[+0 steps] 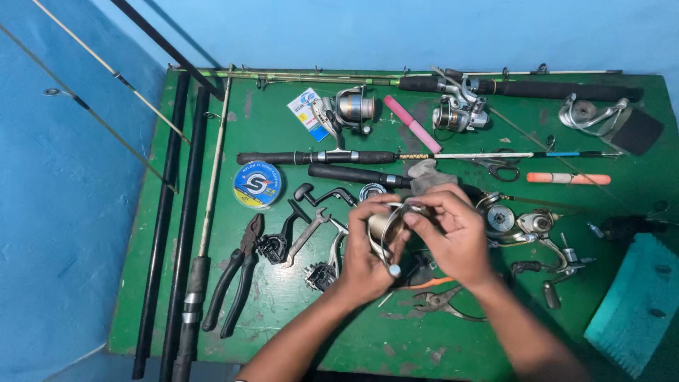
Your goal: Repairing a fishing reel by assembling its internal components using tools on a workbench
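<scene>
Left hand (pixel 362 262) grip clamped on reel spool (pixel 385 226), axis roughly horiz.; right hand (pixel 456 237) fingers pinched at spool's right rim, above pliers (pixel 237 279) level on tabletop (pixel 297 325).

Two hands, left (pixel 364 258) and right (pixel 453 237), share one reel spool (pixel 385 226) at mid frame; on the green table (pixel 283 311): two whole spinning reels (pixel 353 107) along the top, one line spool (pixel 257 184) at left, one black pliers (pixel 237 279), one pink stick (pixel 412 124)

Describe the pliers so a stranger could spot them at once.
On the green table, look toward its left part, right of the dark rods. The pliers lie below the round line spool, the only black-handled tool there.
</scene>
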